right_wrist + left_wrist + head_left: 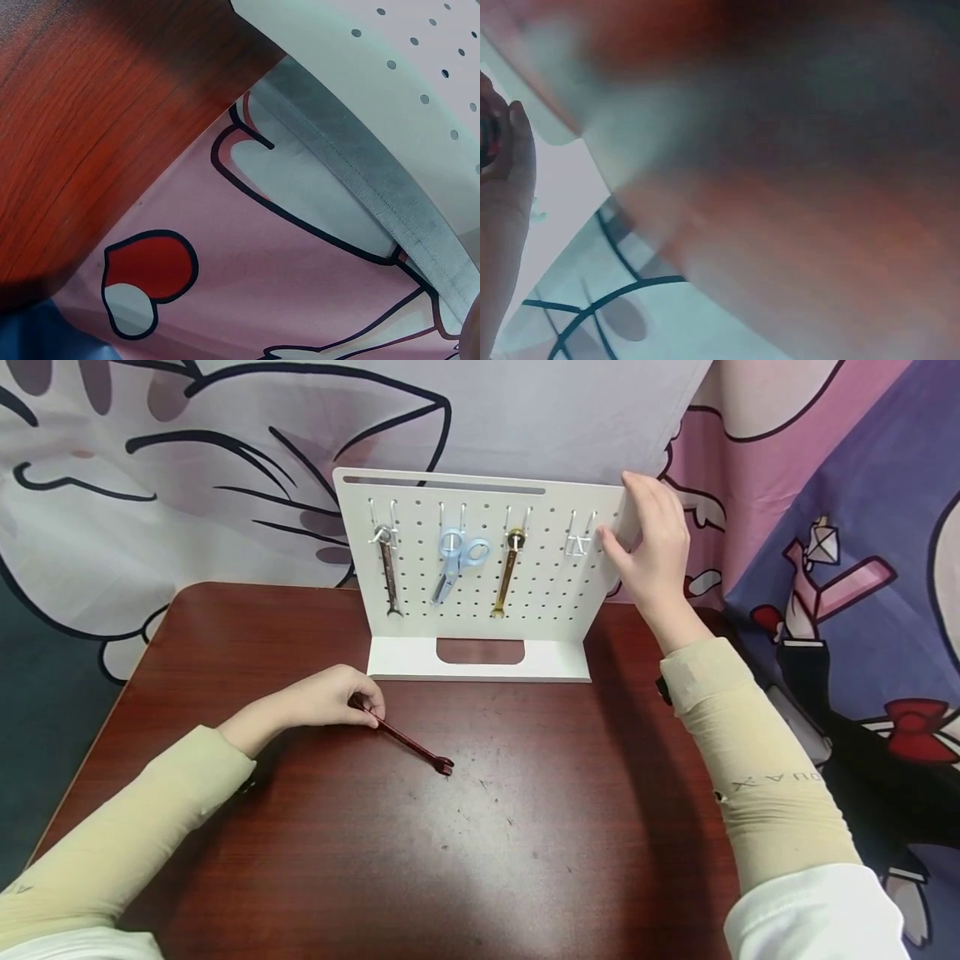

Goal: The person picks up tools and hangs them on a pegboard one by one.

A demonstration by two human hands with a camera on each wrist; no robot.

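Note:
In the head view my left hand (333, 697) pinches one end of a dark red wrench (408, 742), whose forked end points right and toward me, low over the table. My right hand (654, 539) grips the upper right edge of a white pegboard (480, 581), thumb on its front. From the board's hooks hang a dark wrench (388, 572), light blue scissors (453, 560) and a gold wrench (507, 577). A hook (579, 539) at the right, beside my thumb, carries nothing. The left wrist view is mostly blurred; my left hand (502, 165) shows at its edge.
The pegboard's foot stands at the back of a dark red-brown wooden table (525, 835). Behind hangs a cartoon-printed cloth (247, 468). A pink and purple printed cloth (862, 468) hangs at the right, past the table's edge.

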